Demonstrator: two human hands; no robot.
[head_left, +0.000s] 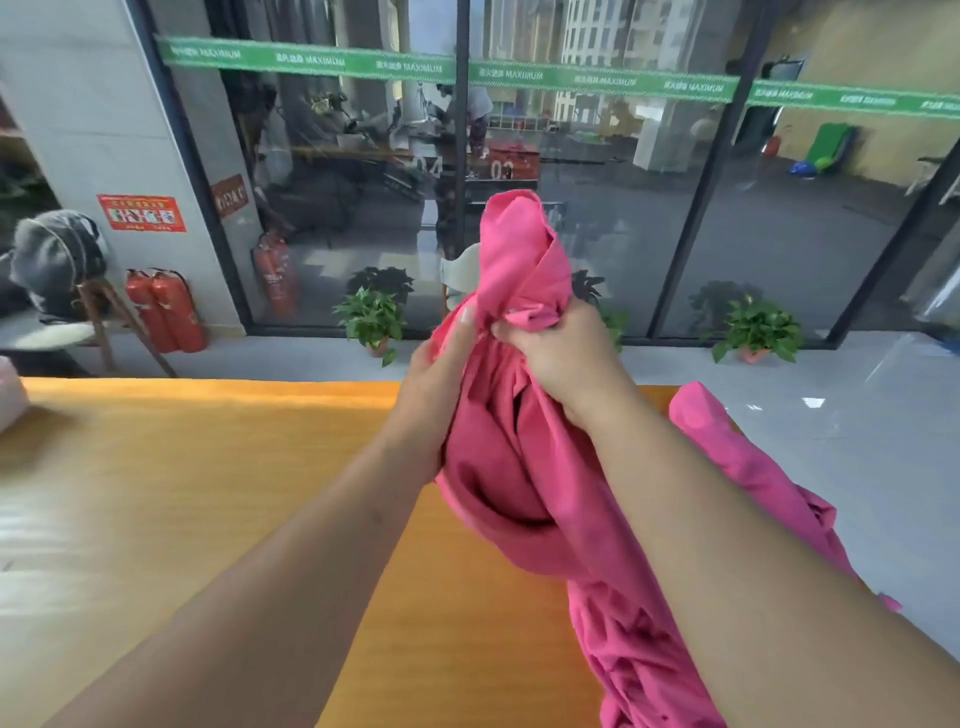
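Observation:
A bright pink cloth is lifted above the orange table, bunched between both hands. My left hand grips its left side with the thumb pressed on the fabric. My right hand clutches a gathered fold just beside it, fingers curled round the cloth. A twisted end of the cloth sticks up above the hands. The rest hangs down and trails over the table's right edge under my right forearm.
A glass wall stands beyond the table, with potted plants on the floor along it. Red fire extinguishers and a chair with grey items are at the left. A pale object lies at the table's left edge.

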